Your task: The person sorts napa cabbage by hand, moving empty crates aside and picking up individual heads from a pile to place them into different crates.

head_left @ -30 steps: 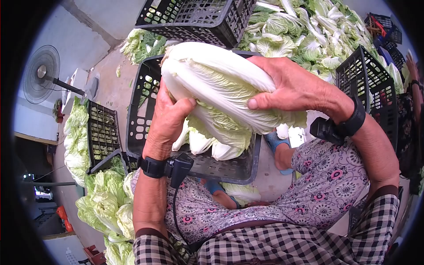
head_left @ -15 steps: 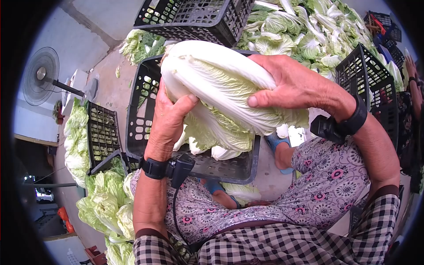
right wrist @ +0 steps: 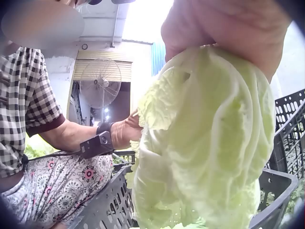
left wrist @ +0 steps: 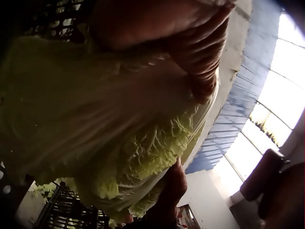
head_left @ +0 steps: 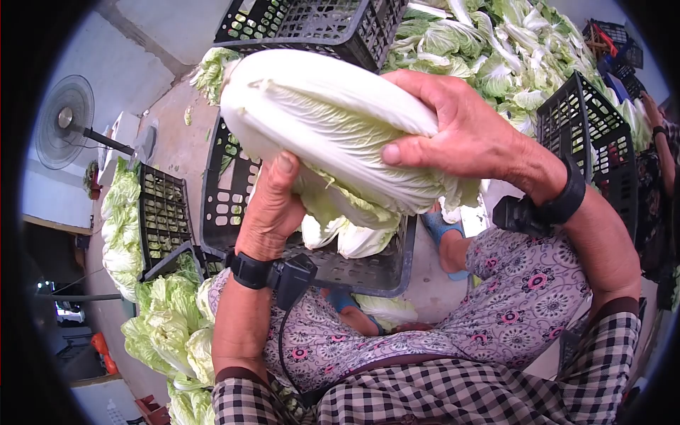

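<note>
A large napa cabbage (head_left: 333, 127) with a white base and pale green leaf tips is held slantwise between both hands above a black crate. Its base points to the upper left in the head view. My right hand (head_left: 460, 134) grips the leafy end, thumb across the near side. At the lower side, near the base, my left hand (head_left: 273, 198) holds the cabbage with its thumb up against the leaves; its other fingers are hidden behind. The cabbage (right wrist: 209, 138) fills much of the right wrist view, below the right palm.
Below, the black crate (head_left: 354, 273) holds several cabbages (head_left: 365, 241). Another crate (head_left: 312, 28) stands behind it, and a leaf heap (head_left: 489, 53) lies at the back right. More cabbages (head_left: 166, 319) are stacked at left, near a standing fan (head_left: 65, 117). Another person's arm (head_left: 659, 142) shows at far right.
The cabbage has shifted up and to the left with my right hand. My left hand has slid along it, its thumb now more upright and farther from the base.
</note>
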{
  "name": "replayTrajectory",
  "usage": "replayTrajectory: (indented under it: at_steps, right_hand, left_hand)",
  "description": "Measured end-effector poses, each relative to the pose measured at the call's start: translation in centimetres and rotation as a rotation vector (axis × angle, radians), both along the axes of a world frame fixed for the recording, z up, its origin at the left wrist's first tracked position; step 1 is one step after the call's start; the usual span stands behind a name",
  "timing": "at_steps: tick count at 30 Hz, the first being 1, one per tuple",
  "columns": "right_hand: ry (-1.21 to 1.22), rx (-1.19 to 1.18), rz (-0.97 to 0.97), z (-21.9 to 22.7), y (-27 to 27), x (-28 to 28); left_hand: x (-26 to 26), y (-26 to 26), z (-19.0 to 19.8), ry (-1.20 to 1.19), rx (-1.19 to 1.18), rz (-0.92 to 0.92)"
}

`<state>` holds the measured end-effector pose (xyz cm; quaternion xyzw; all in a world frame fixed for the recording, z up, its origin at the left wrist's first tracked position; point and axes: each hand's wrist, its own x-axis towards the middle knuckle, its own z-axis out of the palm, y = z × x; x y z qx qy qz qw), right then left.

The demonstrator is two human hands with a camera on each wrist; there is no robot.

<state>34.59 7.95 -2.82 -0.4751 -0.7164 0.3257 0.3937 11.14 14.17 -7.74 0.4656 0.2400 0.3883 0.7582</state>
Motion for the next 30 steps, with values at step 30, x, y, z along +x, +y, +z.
replayTrajectory:
  at_steps: [30]
  right_hand:
    - [0.624, 0.31, -0.964, 7.6, -19.3, 23.5]
  left_hand:
    - [-1.7, 2.0, 0.4, 0.14, 0.029, -0.182]
